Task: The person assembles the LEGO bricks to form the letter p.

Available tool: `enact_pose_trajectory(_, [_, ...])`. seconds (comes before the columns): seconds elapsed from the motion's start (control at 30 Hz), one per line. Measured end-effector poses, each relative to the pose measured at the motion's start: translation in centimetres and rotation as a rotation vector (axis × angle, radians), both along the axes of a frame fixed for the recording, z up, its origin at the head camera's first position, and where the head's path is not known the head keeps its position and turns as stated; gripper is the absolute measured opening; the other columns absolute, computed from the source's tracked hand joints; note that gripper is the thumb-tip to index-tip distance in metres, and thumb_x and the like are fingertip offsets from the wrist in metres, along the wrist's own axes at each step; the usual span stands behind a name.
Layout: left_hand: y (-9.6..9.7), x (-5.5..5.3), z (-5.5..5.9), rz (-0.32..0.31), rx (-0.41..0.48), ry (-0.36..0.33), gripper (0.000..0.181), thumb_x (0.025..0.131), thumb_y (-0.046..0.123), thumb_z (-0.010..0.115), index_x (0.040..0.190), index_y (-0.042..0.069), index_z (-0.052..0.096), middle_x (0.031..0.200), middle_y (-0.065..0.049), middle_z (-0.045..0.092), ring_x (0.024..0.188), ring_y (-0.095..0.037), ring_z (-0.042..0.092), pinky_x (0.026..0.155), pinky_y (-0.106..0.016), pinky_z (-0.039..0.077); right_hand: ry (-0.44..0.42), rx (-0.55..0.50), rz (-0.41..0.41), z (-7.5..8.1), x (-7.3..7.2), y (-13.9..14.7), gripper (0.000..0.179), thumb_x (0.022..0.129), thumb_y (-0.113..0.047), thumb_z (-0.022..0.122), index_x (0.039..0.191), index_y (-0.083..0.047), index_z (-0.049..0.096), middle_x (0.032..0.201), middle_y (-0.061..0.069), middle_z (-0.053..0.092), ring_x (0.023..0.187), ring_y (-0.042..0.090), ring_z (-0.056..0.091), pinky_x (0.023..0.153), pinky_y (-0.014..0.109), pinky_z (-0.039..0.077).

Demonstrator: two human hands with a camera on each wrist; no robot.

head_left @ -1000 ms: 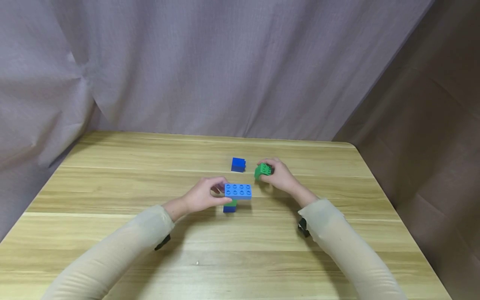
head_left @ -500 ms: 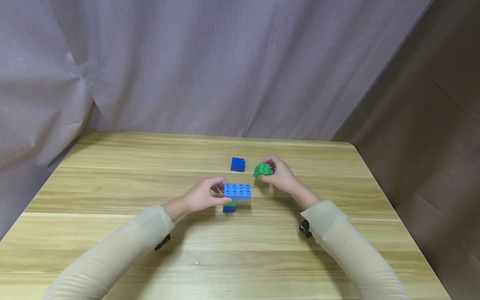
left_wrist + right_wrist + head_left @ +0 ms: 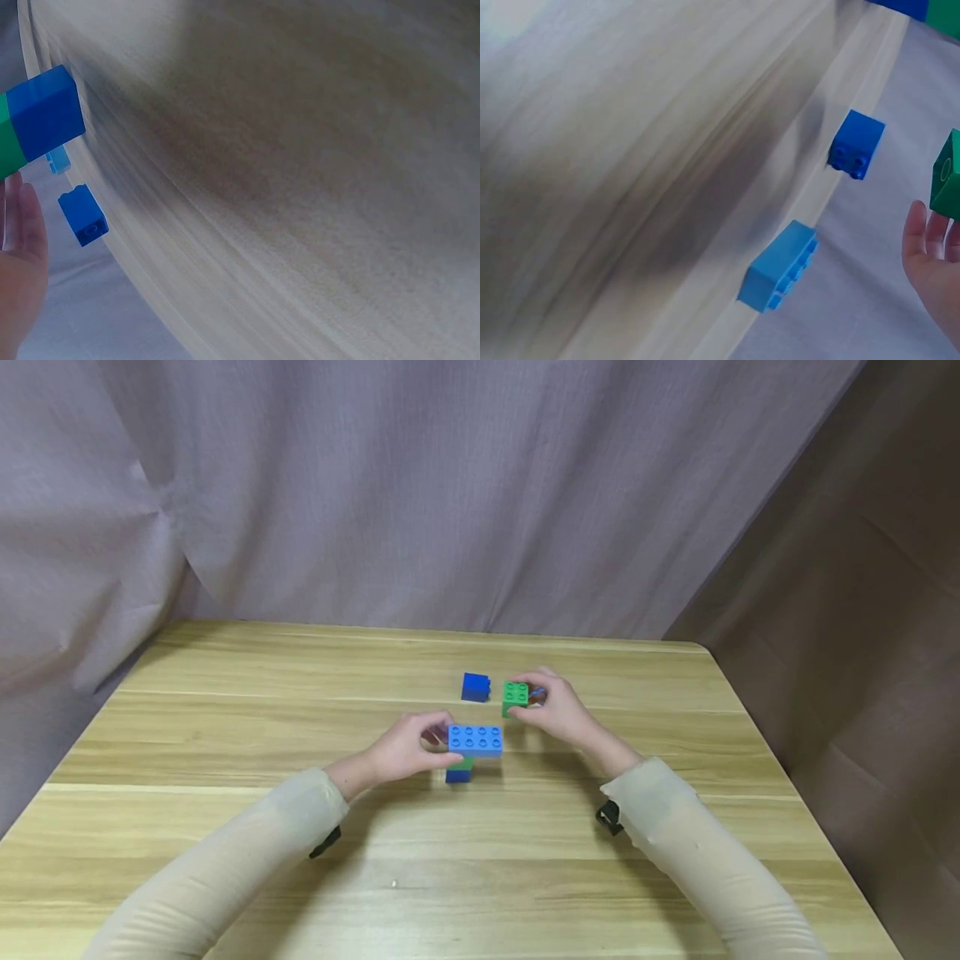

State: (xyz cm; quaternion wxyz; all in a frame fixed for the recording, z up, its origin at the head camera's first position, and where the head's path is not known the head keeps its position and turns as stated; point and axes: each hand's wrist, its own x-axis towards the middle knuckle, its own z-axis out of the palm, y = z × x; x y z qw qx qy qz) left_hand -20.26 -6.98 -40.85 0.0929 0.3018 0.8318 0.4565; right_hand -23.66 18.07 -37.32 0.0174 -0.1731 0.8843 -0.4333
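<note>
My left hand (image 3: 405,747) grips a small stack: a light blue eight-stud brick (image 3: 476,740) on top, a green brick (image 3: 460,764) under its left part, and a dark blue brick (image 3: 49,112) at the bottom. The stack is raised off the table. To the right and farther back, my right hand (image 3: 561,712) pinches a green four-stud brick (image 3: 515,698) between thumb and fingers, studs up. Its hollow underside edge shows in the right wrist view. The two held pieces are apart.
On the wooden table (image 3: 465,885), a dark blue brick (image 3: 475,687) lies on its side left of my right hand. A light blue brick (image 3: 778,266) lies behind that hand, mostly hidden in the head view. A grey curtain (image 3: 420,502) hangs beyond the table's far edge.
The green brick in my right hand has turned from tilted to squared with studs up, and moved slightly left. My left hand with its stack has stayed in place.
</note>
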Motion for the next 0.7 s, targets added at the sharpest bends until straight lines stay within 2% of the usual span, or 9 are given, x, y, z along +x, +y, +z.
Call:
enact_pose_trajectory(0.17, [0.0,0.0,0.1,-0.004,0.01,0.003,0.025,0.08,0.019,0.072,0.097,0.007,0.059,0.095,-0.01,0.068,0.088,-0.022,0.064,0.078,-0.027,0.056,0.011,0.0,0.003,0.7,0.4,-0.5,0.044,0.076,-0.006,0.073,0.118,0.001,0.06,0.104,0.016,0.056,0.086,0.026,0.058,0.077,0.034,0.053])
enact_pose_trajectory(0.4, [-0.1,0.0,0.3,0.0,-0.001,0.015,0.027,0.08,0.023,0.072,0.098,0.007,0.059,0.095,-0.009,0.067,0.087,-0.021,0.063,0.077,-0.024,0.055,0.061,0.03,0.0,1.5,0.9,-1.1,0.045,0.074,-0.009,0.076,0.116,-0.001,0.062,0.098,0.014,0.06,0.079,0.021,0.054,0.066,0.021,0.048])
enact_pose_trajectory(0.7, [0.0,0.0,0.2,-0.002,0.011,0.022,0.026,0.08,0.022,0.072,0.098,0.008,0.059,0.094,-0.007,0.068,0.087,-0.019,0.063,0.079,-0.026,0.055,0.072,0.003,0.029,2.3,1.6,-1.9,0.043,0.076,-0.009,0.075,0.117,0.0,0.062,0.098,0.016,0.064,0.081,0.024,0.056,0.07,0.025,0.049])
